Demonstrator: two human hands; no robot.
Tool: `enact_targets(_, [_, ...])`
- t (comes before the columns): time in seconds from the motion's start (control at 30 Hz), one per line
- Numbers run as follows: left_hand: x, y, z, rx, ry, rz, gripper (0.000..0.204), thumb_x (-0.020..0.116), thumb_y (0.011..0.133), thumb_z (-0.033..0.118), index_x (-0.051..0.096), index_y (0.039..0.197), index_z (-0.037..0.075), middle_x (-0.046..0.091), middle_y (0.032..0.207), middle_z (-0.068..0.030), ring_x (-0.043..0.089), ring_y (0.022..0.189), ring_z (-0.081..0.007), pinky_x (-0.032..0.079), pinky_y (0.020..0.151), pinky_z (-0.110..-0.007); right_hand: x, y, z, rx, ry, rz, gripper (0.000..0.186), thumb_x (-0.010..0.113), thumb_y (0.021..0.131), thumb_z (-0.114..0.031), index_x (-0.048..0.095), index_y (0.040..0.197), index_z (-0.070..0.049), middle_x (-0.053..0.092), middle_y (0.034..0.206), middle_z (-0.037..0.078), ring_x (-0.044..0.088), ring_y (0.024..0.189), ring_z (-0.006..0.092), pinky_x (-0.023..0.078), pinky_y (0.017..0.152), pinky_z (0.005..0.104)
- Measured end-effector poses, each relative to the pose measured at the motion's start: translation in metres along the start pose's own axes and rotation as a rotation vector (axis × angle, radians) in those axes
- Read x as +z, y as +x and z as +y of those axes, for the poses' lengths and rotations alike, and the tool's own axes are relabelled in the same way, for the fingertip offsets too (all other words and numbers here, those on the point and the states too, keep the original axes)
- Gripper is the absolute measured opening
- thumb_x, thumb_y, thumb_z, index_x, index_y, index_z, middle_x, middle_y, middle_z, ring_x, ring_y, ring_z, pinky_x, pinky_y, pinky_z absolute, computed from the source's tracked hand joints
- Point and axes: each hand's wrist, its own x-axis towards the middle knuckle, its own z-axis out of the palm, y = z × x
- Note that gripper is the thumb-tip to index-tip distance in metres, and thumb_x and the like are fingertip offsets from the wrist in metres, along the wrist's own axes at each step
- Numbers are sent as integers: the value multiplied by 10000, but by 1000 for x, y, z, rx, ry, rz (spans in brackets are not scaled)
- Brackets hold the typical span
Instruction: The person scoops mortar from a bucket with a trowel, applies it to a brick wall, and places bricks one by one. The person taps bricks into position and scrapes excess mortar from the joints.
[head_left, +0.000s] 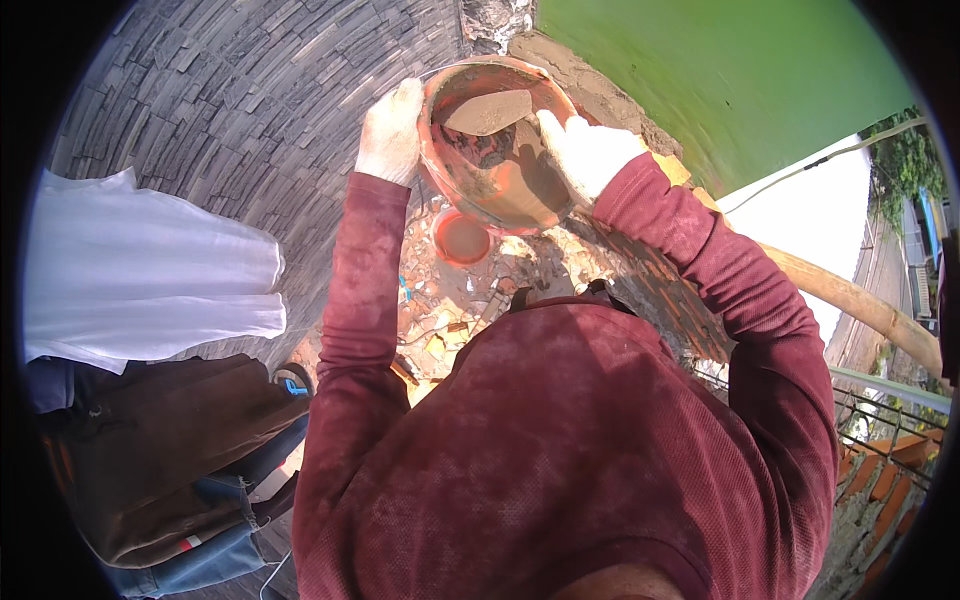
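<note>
An orange bucket (540, 205), its inside smeared with grey-brown mortar, is tilted so that its mouth faces me. My left hand (390, 132), pale in the bright light, is closed on the bucket's left rim. Over the mouth lies a mortar-coated trowel blade (490, 112), with its tip to the left. My right hand (588, 152) is closed at the blade's right end, by the bucket's right rim; its fingers hide the trowel's handle. Below stands a smaller orange bucket (463, 256) with brownish contents.
Grey stone-strip wall (250, 90) curves along the left, with a white shirt (160, 270) and dark brown clothing (170, 440) in front. Broken rubble (440, 345) covers the ground. A wooden pole (860, 300) slants at right, below a green surface (720, 80). Bricks (885, 480) show lower right.
</note>
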Motion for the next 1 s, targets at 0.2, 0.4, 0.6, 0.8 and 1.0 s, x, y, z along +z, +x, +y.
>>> enact_targets(0.2, [12, -18, 17, 29, 139, 144, 447, 494, 1040, 376, 640, 955, -39, 626, 794, -84, 534, 772, -162, 466, 715, -358, 23, 4, -1, 241, 84, -336, 338, 479, 963, -153, 532, 1243, 28, 703, 926, 220, 712, 847, 373, 564, 670, 466])
enact_targets(0.4, [4, -29, 30, 51, 152, 120, 402, 477, 1050, 331, 628, 940, -25, 605, 793, -87, 514, 745, -154, 456, 697, -340, -9, -15, -10, 60, 108, -275, 365, 517, 950, -181, 523, 1244, 35, 696, 957, 226, 707, 864, 382, 559, 681, 471])
enact_targets(0.6, [0, -18, 20, 78, 66, 131, 379, 494, 1051, 306, 624, 932, -30, 600, 796, -58, 494, 761, -125, 448, 696, -324, 12, -17, -15, 126, 150, -375, 346, 526, 941, -158, 516, 1217, 51, 690, 1004, 247, 703, 900, 400, 568, 721, 482])
enact_targets(0.8, [3, -25, 16, 63, 189, 4, 417, 530, 1038, 349, 665, 1041, -46, 644, 821, -63, 555, 742, -137, 474, 690, -316, 22, -4, -7, 200, 186, -166, 350, 554, 924, -169, 539, 1179, 71, 709, 922, 249, 707, 845, 405, 563, 704, 500])
enact_targets(1.0, [45, -33, 13, 146, 106, -227, 355, 544, 1019, 278, 684, 1080, -43, 697, 973, -131, 640, 893, -218, 501, 816, -344, 100, -23, 2, 213, 637, -549, 370, 651, 825, -313, 733, 1057, -37, 735, 888, 179, 699, 779, 359, 563, 720, 452])
